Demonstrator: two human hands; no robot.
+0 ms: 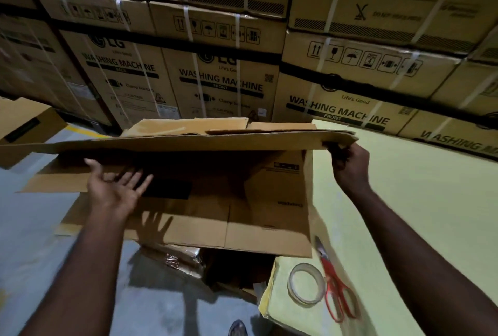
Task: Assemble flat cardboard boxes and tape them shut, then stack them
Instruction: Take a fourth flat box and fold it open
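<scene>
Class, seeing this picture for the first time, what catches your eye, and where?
The flattened cardboard box fills the middle, its upper panel held up by the right hand gripping its right corner while the left hand spreads open beneath. Behind rises a wall of washing machine cartons. At lower right lie a tape roll and red scissors.

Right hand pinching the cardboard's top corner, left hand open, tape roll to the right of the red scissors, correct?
No. The head view shows the tape roll left of the red scissors. The rest holds: the right hand pinches the cardboard at its top corner, and the left hand is open.
</scene>
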